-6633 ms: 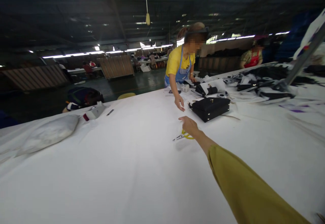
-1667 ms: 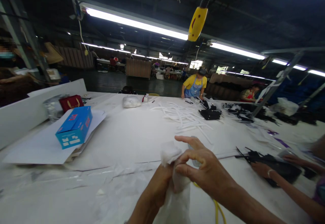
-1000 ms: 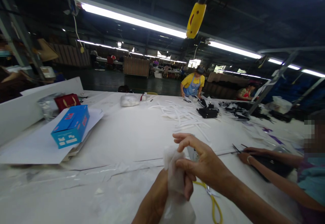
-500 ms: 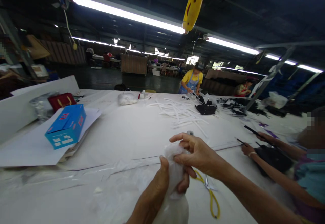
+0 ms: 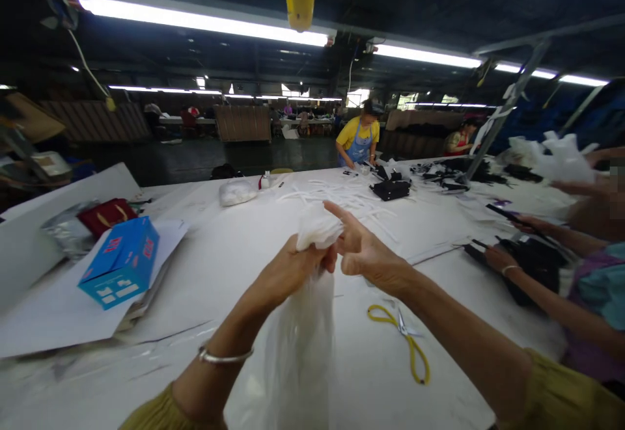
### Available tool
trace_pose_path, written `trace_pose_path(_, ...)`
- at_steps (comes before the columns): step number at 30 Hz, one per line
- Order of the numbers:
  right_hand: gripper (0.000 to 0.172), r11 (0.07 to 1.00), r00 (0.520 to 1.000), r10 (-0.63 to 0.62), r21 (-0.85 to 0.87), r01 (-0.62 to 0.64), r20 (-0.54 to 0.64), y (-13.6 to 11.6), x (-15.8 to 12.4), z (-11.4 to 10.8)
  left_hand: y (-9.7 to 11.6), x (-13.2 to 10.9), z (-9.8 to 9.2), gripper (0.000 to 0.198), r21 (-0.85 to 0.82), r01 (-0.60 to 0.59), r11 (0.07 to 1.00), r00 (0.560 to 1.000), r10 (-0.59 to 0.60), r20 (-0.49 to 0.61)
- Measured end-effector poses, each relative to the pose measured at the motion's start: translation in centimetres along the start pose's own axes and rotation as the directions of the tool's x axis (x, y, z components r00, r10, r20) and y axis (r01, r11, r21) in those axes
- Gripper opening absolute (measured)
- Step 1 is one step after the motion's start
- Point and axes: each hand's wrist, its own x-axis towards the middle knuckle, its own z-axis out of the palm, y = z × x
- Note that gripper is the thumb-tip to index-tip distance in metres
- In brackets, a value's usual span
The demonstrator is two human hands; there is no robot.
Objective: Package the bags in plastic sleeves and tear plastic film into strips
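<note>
A translucent white plastic bag [image 5: 307, 326] hangs upright in front of me, its top gathered into a crumpled bunch. My left hand [image 5: 288, 267] is closed around the gathered neck just below that bunch. Against the right side of the bunch is my right hand [image 5: 374, 257], its index finger stretched across the top and its thumb apart from it. The other right fingers are partly hidden beside the bag. Yellow-handled scissors [image 5: 403, 329] lie on the white table [image 5: 209, 267], below my right forearm.
A blue box [image 5: 120, 261] rests on white sheets at left, beside a red bag [image 5: 105, 216]. White strips [image 5: 361, 199] and a wrapped bundle [image 5: 237, 192] lie farther back. At right, a co-worker's hands [image 5: 502, 259] handle black pieces. Another person [image 5: 359, 137] works across the table.
Both hands have risen with the bag, which now hangs long below them. My right thumb and index finger have spread apart. White plastic has come up at the far right.
</note>
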Motion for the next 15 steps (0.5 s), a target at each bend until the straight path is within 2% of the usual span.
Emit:
trace_pose_path(3,0.084,0.992,0.996,-0.085,0.097,0.084,0.012,0.5,1.1,1.2,2.8,1.6,-0.5,0.031,0.128,-0.067,0.990,0.997,0.070,-0.022)
trace_pose_path(5,0.070,0.972,0.990,-0.137,0.192,0.136,-0.006,0.6,1.8,2.0,4.3,2.5,0.0,0.032,0.115,-0.087,0.990,0.995,0.091,-0.036)
trace_pose_path(9,0.050,0.953,0.993,-0.069,0.300,0.037,0.094,0.3,2.8,2.9,6.3,4.1,1.5,0.030,-0.009,-0.181,0.983,0.977,0.179,-0.118)
trace_pose_path(12,0.040,0.977,0.995,0.011,0.211,-0.032,0.099,0.2,3.1,2.9,8.6,5.1,1.7,0.027,-0.046,-0.229,0.972,0.963,0.220,-0.155)
trace_pose_path(15,0.037,0.992,0.986,0.118,0.025,-0.122,0.116,1.1,2.7,2.0,12.5,5.1,0.0,0.022,-0.132,-0.327,0.936,0.918,0.281,-0.281)
